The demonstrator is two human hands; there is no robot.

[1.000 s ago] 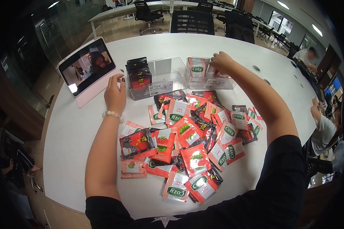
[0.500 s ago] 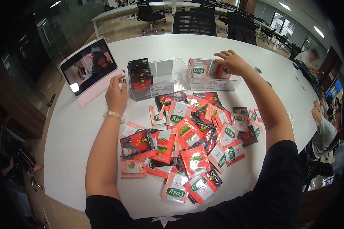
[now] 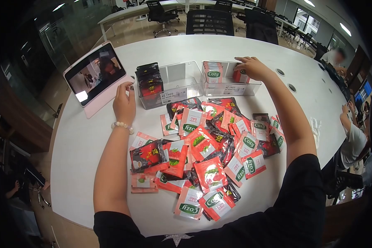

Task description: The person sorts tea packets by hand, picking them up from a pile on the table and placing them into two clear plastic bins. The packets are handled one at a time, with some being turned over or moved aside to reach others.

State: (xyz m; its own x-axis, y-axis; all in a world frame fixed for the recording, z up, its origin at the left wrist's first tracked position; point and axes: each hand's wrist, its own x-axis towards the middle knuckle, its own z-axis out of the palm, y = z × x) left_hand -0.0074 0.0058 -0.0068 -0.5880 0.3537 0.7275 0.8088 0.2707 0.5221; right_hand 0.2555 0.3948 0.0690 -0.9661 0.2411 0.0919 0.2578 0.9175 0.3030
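My right hand (image 3: 252, 68) is over the right end of a clear bin (image 3: 231, 89), its fingers at a red packet (image 3: 241, 76) that stands inside. Pink Cozy packets (image 3: 213, 72) stand at the left end of that bin. My left hand (image 3: 124, 97) rests beside the left clear bin (image 3: 173, 97), fingers loosely curled and apart, with nothing in them. Black and red packets (image 3: 150, 80) stand in that bin's left part. In front of both bins lies a loose heap of Cozy packets (image 3: 211, 173) and black-red packets (image 3: 146, 156).
A tablet (image 3: 96, 74) in a pink case leans at the left of the white table (image 3: 82, 165). Round cable holes (image 3: 292, 87) are at the right. Black chairs (image 3: 209, 22) stand behind the table. Other people (image 3: 353, 136) sit at the far right.
My right hand has lowered slightly at the right bin, close around the red packet. The camera view has shifted a little; my left hand stays beside the left bin.
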